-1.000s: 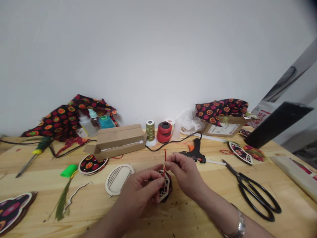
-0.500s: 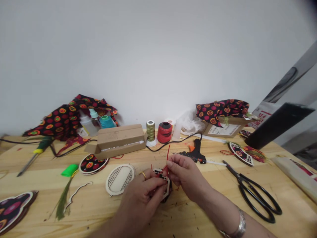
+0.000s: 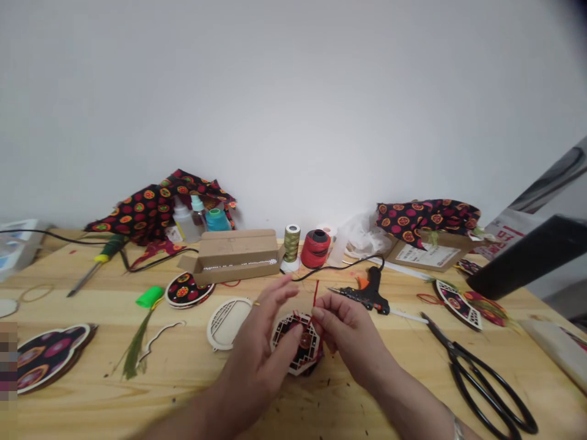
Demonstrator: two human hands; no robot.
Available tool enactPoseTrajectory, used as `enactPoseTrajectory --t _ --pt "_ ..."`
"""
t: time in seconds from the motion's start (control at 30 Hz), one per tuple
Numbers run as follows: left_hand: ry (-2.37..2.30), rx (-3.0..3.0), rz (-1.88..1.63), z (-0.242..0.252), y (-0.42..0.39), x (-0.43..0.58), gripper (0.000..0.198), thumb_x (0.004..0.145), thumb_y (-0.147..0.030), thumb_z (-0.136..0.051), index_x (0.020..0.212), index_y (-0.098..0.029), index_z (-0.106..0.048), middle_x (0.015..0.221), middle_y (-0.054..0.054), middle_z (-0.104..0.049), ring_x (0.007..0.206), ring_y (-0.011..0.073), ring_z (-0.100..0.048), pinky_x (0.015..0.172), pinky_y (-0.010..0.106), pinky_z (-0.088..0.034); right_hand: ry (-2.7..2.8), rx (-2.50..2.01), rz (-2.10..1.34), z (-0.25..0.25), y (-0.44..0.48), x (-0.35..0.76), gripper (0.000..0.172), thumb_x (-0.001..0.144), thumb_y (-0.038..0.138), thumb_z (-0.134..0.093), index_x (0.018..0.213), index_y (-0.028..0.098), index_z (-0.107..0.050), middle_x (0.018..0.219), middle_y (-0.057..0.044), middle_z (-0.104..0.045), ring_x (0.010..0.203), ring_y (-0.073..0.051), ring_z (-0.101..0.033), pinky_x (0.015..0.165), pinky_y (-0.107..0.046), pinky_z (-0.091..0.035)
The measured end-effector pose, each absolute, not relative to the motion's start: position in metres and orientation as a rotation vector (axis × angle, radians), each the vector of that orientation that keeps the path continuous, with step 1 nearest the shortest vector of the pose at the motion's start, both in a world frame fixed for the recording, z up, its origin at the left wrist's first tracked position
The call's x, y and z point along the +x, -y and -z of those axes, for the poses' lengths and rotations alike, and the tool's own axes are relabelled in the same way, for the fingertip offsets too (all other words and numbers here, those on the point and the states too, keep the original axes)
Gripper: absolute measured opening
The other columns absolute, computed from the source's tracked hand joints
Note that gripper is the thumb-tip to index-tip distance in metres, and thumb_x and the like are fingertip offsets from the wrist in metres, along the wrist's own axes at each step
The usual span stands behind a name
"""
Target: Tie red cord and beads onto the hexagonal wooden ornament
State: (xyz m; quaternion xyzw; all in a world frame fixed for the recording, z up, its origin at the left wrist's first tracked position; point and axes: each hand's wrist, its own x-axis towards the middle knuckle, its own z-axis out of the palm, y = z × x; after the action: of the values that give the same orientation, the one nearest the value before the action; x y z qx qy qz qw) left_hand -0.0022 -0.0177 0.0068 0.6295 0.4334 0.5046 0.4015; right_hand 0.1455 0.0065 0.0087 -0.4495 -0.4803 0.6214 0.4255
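Observation:
A small hexagonal wooden lattice ornament (image 3: 300, 351) backed with patterned cloth lies on the wooden table (image 3: 183, 391) in front of me. My right hand (image 3: 348, 336) pinches a short red cord (image 3: 314, 299) that rises from the ornament's top. My left hand (image 3: 263, 348) rests on the ornament's left side, thumb pressing near its middle and fingers stretched up and apart.
A black glue gun (image 3: 367, 294) lies just behind, black scissors (image 3: 481, 379) to the right. Thread spools (image 3: 305, 247), a cardboard box (image 3: 233, 256), bottles and patterned cloth (image 3: 156, 208) line the wall. An oval wooden frame (image 3: 227, 315), a feather (image 3: 137, 342), a screwdriver (image 3: 94, 272) and fabric pieces lie left.
My left hand's fingers have opened and lifted off the ornament, which now shows its face. The right hand keeps the red cord pinched. The view has shifted left and slightly down.

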Motion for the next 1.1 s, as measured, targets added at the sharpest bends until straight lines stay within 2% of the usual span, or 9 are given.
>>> enactPoseTrajectory --t 0.1,0.2,0.3,0.5,0.63,0.77,0.97,1.1 --pt "-0.964 1.289 -1.008 -0.005 0.016 0.001 0.037 0.080 -0.024 -0.050 0.117 -0.020 -0.046 0.102 0.010 -0.063 0.090 0.0217 -0.060 0.076 0.033 -0.047 1.243 -1.145 -1.531 -0.007 -0.006 0.145 0.014 0.074 0.022 -0.054 0.064 0.014 -0.050 0.046 0.007 -0.048 0.038 -0.003 -0.038 0.036 -0.015 -0.026" --pt "-1.052 1.170 -0.957 -0.007 0.011 0.001 0.029 0.078 -0.029 -0.054 0.105 -0.019 -0.058 0.084 0.006 -0.068 0.075 0.0191 -0.061 0.066 0.028 -0.047 1.263 -1.154 -1.508 -0.005 -0.007 0.146 0.013 0.074 0.021 -0.055 0.063 0.014 -0.051 0.045 0.007 -0.046 0.038 -0.004 -0.038 0.037 -0.015 -0.026" --pt "-1.113 1.140 -0.916 -0.009 0.005 0.000 0.022 0.073 -0.029 -0.059 0.090 -0.018 -0.067 0.079 0.004 -0.069 0.069 0.0172 -0.059 0.061 0.026 -0.046 1.272 -1.160 -1.490 -0.003 -0.009 0.147 0.012 0.074 0.021 -0.056 0.064 0.014 -0.053 0.046 0.006 -0.048 0.040 -0.004 -0.040 0.039 -0.015 -0.028" --pt "-1.016 0.932 -0.894 -0.003 0.005 0.000 0.019 0.070 -0.029 -0.064 0.080 -0.015 -0.071 0.069 0.003 -0.066 0.056 0.0106 -0.052 0.051 0.020 -0.039 1.299 -1.162 -1.468 -0.001 -0.009 0.147 0.012 0.073 0.022 -0.057 0.065 0.014 -0.053 0.049 0.005 -0.051 0.042 -0.005 -0.042 0.040 -0.016 -0.031" --pt "-0.996 0.868 -0.902 -0.002 0.006 0.002 0.016 0.068 -0.027 -0.066 0.072 -0.012 -0.070 0.054 0.000 -0.059 0.042 0.0042 -0.038 0.039 0.016 -0.024 1.301 -1.142 -1.490 -0.001 -0.008 0.146 0.013 0.073 0.023 -0.058 0.064 0.015 -0.053 0.048 0.005 -0.051 0.041 -0.005 -0.041 0.040 -0.017 -0.031" --pt "-0.994 0.849 -0.909 -0.005 0.006 0.002 0.015 0.067 -0.025 -0.067 0.069 -0.010 -0.070 0.051 0.000 -0.058 0.036 0.0015 -0.030 0.035 0.016 -0.014 1.272 -1.146 -1.540 -0.003 -0.007 0.146 0.014 0.071 0.025 -0.060 0.064 0.015 -0.052 0.046 0.006 -0.050 0.039 -0.005 -0.040 0.039 -0.017 -0.030" --pt "-0.991 0.801 -0.901 -0.007 0.006 0.003 0.009 0.066 -0.020 -0.067 0.065 -0.012 -0.069 0.056 0.003 -0.066 0.043 0.0066 -0.050 0.038 0.015 -0.028 1.242 -1.183 -1.586 -0.005 -0.008 0.145 0.017 0.067 0.028 -0.063 0.063 0.016 -0.052 0.045 0.006 -0.051 0.036 -0.005 -0.038 0.036 -0.016 -0.026" --pt "-1.000 0.769 -0.924 -0.007 0.006 0.004 0.006 0.065 -0.018 -0.067 0.064 -0.013 -0.069 0.051 0.000 -0.064 0.042 0.0063 -0.050 0.041 0.015 -0.033 1.251 -1.177 -1.588 -0.004 -0.007 0.145 0.017 0.068 0.029 -0.063 0.065 0.015 -0.053 0.049 0.004 -0.053 0.040 -0.005 -0.040 0.038 -0.017 -0.028"
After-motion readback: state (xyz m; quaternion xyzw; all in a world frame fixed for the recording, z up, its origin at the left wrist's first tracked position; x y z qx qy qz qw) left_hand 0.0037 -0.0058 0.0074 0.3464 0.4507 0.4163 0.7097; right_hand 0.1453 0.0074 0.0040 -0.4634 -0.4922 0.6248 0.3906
